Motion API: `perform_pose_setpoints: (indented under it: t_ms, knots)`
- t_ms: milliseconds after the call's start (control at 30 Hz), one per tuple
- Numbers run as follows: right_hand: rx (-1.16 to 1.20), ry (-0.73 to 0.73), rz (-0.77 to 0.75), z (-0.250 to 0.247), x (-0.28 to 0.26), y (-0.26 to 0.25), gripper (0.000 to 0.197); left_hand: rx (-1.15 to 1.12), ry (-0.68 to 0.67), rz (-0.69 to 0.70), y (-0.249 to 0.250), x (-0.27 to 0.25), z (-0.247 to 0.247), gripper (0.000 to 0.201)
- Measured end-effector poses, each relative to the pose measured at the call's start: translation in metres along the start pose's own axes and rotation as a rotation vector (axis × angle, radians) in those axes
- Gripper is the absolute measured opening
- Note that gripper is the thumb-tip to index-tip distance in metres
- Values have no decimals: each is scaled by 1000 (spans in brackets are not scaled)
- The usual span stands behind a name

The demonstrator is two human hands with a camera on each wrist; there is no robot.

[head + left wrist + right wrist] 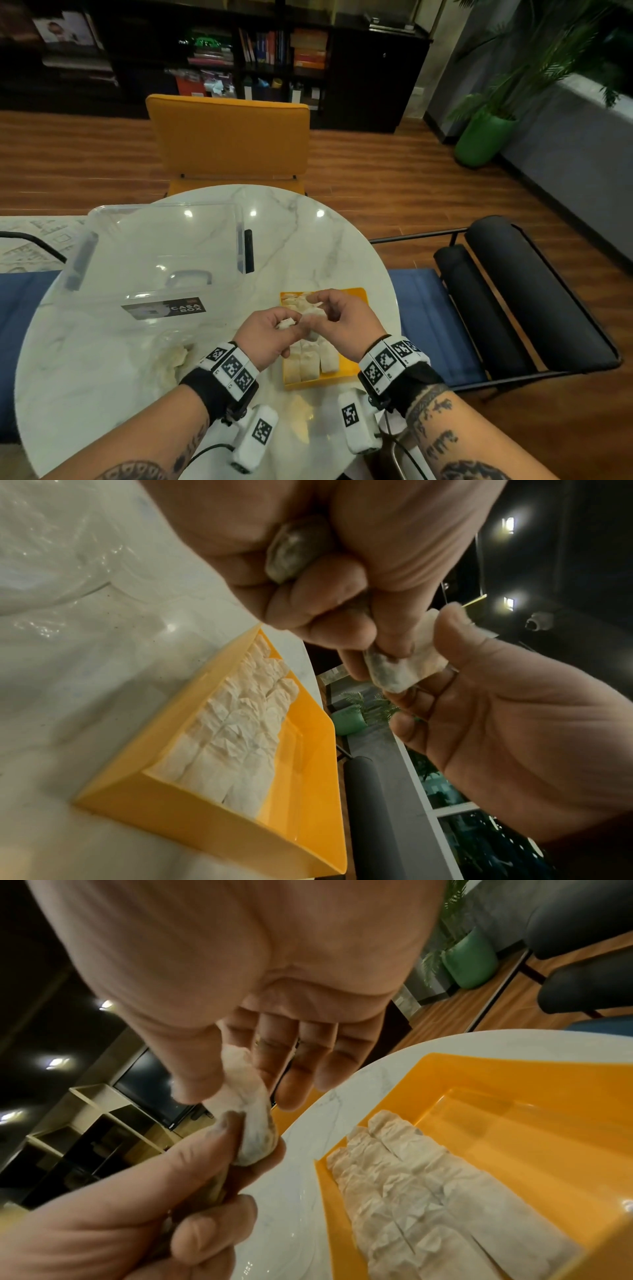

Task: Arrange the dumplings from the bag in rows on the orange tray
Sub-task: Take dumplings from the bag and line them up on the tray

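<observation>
Both hands meet just above the orange tray [358,294] and share one pale dumpling [286,322]. My left hand [291,325] pinches its lower end [400,669] with thumb and fingers. A second, darker dumpling [298,550] is tucked in that hand's palm. My right hand [318,308] pinches the upper end of the shared dumpling [246,1110] between thumb and forefinger, its other fingers fairly straight. Three rows of dumplings [240,737] fill the left side of the tray [192,818]. The tray's right side [514,1123] is bare.
A clear plastic bag [171,356] with dumplings lies left of my left wrist. A clear lidded box [161,260] labelled CASA BOX stands behind it. The tray sits near the right edge of the round marble table [308,233]. An orange chair [233,137] stands opposite, a black chair [513,308] at right.
</observation>
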State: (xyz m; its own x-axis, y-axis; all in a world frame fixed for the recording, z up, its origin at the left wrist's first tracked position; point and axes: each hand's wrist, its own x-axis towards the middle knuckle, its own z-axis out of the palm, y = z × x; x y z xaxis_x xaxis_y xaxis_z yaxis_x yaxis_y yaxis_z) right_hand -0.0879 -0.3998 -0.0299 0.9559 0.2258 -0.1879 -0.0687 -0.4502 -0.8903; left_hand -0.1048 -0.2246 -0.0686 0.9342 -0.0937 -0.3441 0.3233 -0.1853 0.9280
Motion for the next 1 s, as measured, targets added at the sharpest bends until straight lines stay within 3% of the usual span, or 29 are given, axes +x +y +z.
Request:
perform_pose_setpoints:
  t_ms: [133, 333, 500, 733, 900, 1000]
  knots:
    - [-159, -20, 13, -6, 6, 2, 1, 62, 4, -9, -4, 3, 3, 9]
    - [-259, 24, 75, -27, 15, 18, 11, 307, 110, -113, -31, 15, -9, 23]
    - [-406, -33, 145, -37, 21, 34, 10, 502, 158, -181, -55, 18, -15, 28]
    - [-701, -271, 205, -25, 18, 54, 10, 570, 134, -226, -64, 16, -8, 20]
    - [-763, -467, 242, -9, 18, 66, 12, 594, 122, -242, -65, 16, -7, 20]
    - [-751, -489, 284, -1, 21, 72, 14, 590, 120, -252, -65, 16, -7, 20]
